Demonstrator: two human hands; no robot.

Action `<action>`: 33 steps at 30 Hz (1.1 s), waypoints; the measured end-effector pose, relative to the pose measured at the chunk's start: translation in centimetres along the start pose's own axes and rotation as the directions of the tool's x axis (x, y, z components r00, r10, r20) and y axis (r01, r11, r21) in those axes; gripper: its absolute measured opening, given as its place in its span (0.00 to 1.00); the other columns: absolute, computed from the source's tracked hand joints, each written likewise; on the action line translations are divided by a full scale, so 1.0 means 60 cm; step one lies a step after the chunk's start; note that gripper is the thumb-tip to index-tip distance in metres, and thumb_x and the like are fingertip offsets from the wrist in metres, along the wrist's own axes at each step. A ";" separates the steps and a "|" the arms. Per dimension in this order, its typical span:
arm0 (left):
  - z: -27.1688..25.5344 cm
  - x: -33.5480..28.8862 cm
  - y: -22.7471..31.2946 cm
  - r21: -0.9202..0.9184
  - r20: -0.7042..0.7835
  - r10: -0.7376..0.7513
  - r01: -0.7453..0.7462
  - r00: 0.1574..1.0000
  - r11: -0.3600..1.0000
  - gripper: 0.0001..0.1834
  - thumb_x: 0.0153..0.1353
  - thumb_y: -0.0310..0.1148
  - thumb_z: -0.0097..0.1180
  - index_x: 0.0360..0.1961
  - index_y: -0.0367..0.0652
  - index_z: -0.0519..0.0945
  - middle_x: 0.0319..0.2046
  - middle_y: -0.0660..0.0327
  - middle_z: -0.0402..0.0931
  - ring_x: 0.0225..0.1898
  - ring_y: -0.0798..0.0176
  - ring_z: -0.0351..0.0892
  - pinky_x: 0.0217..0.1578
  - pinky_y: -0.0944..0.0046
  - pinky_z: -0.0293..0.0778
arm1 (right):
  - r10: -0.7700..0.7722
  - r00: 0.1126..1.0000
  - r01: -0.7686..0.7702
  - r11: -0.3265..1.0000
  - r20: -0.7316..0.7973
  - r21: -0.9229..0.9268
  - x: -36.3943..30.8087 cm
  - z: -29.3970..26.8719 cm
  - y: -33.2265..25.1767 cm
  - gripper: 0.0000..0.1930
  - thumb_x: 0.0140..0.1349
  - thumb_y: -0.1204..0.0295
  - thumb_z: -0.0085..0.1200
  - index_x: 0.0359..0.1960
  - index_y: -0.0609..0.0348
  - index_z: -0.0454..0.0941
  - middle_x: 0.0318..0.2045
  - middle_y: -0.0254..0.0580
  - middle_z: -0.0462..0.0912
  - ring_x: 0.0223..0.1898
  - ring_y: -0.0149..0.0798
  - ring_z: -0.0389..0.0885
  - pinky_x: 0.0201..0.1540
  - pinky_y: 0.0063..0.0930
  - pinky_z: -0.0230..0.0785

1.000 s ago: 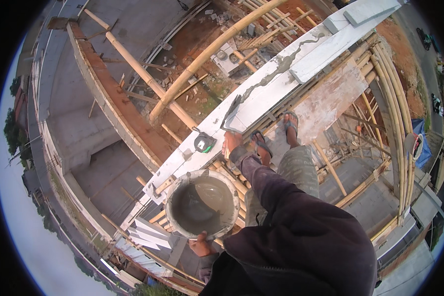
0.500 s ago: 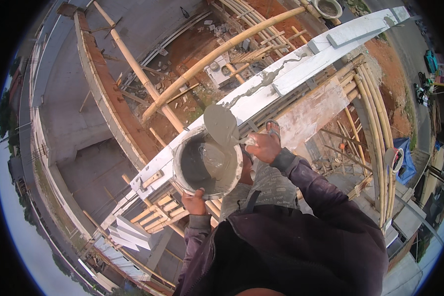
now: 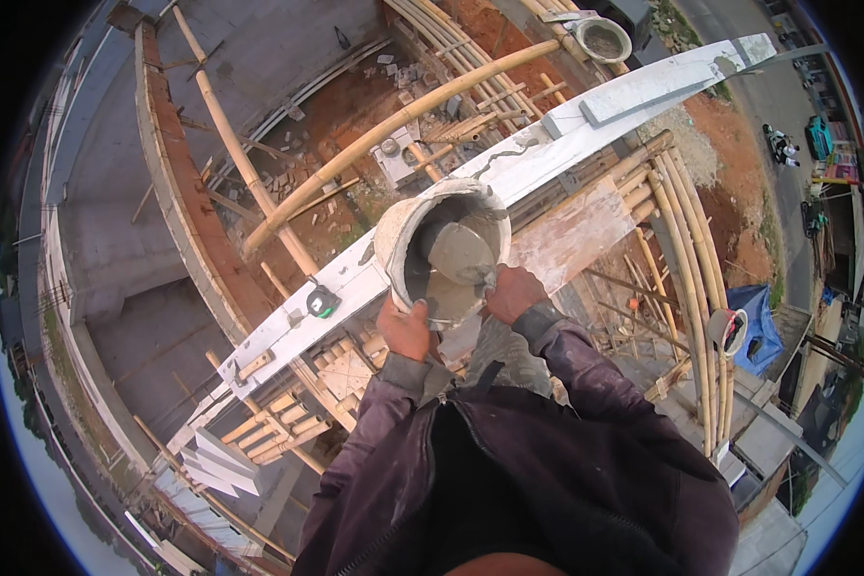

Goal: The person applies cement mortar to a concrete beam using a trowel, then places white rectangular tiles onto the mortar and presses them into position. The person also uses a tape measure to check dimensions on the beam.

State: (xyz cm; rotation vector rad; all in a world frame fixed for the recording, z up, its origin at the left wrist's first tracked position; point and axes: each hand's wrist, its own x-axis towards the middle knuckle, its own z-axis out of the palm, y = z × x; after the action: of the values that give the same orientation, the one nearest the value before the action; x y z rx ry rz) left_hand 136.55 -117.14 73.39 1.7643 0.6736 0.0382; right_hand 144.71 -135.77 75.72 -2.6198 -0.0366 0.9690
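A pale, mortar-crusted bucket (image 3: 390, 230) is tilted above the white block wall (image 3: 350, 278), its mouth turned toward me. Its near rim is gripped by my left hand (image 3: 403, 328), thumb over the edge. My right hand (image 3: 516, 293) is closed round the handle of a trowel (image 3: 459, 255), whose blade lies inside the bucket against wet grey mortar (image 3: 444, 296). Behind the bucket, some smeared mortar shows on the wall top. A black and green tape measure (image 3: 323, 301) rests on the wall, left of the bucket.
Bamboo poles (image 3: 374, 132) cross beyond the wall, above rubble-strewn ground. A plank (image 3: 576, 230) lies on the bamboo scaffold to the right. Another bucket (image 3: 603, 40) stands at the far end, and a smaller one (image 3: 728, 331) at the right. White blocks (image 3: 219, 465) lie lower left.
The trowel has gone from above the rim down into the bucket. The bucket has been lifted rightward and tipped toward me, uncovering the tape measure. My right hand has come lower, nearer the left.
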 end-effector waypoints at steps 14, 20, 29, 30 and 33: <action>0.046 -0.030 -0.056 -0.354 -0.149 -0.303 0.235 0.941 0.905 0.22 0.48 0.17 0.56 0.48 0.32 0.77 0.41 0.61 0.80 0.40 0.63 0.79 0.45 0.66 0.73 | -0.143 0.958 0.108 0.983 -0.251 -0.146 0.195 -0.252 0.269 0.15 0.54 0.67 0.54 0.35 0.68 0.79 0.32 0.61 0.82 0.39 0.61 0.81 0.43 0.46 0.75; 0.011 -0.101 -0.062 -0.448 -0.287 -0.432 0.279 0.855 0.850 0.25 0.48 0.16 0.54 0.51 0.31 0.75 0.42 0.57 0.80 0.41 0.60 0.80 0.47 0.63 0.74 | -0.239 0.943 0.057 0.799 -0.230 -0.598 0.391 -0.245 0.251 0.09 0.59 0.69 0.54 0.37 0.58 0.83 0.38 0.51 0.83 0.41 0.52 0.84 0.43 0.44 0.78; -0.030 -0.175 -0.090 -0.448 -0.470 -0.442 0.225 0.764 0.865 0.22 0.45 0.17 0.54 0.46 0.31 0.78 0.40 0.58 0.80 0.38 0.61 0.80 0.44 0.63 0.75 | -0.343 0.937 0.223 0.731 -0.065 -0.645 0.419 -0.135 0.211 0.08 0.59 0.73 0.53 0.37 0.56 0.84 0.41 0.48 0.82 0.42 0.50 0.84 0.42 0.42 0.77; -0.035 -0.176 -0.093 -0.437 -0.476 -0.419 0.206 0.773 0.876 0.22 0.45 0.17 0.54 0.46 0.31 0.78 0.40 0.58 0.80 0.38 0.61 0.80 0.44 0.63 0.75 | -0.358 0.929 0.223 0.739 -0.090 -0.636 0.415 -0.130 0.208 0.09 0.58 0.73 0.54 0.38 0.57 0.83 0.42 0.48 0.81 0.42 0.49 0.84 0.42 0.42 0.77; -0.045 -0.175 -0.100 -0.371 -0.490 -0.388 0.216 0.781 0.903 0.22 0.44 0.18 0.55 0.46 0.31 0.78 0.39 0.59 0.80 0.38 0.61 0.80 0.44 0.63 0.75 | -0.416 0.903 0.281 0.758 -0.105 -0.588 0.406 -0.108 0.194 0.10 0.57 0.73 0.54 0.40 0.57 0.82 0.41 0.48 0.81 0.42 0.48 0.83 0.43 0.41 0.77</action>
State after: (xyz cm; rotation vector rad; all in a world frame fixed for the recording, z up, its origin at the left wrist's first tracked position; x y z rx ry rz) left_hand 124.29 -118.67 72.14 1.3247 1.3069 0.4250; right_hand 166.38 -145.23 61.21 -3.0617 -0.8570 0.5657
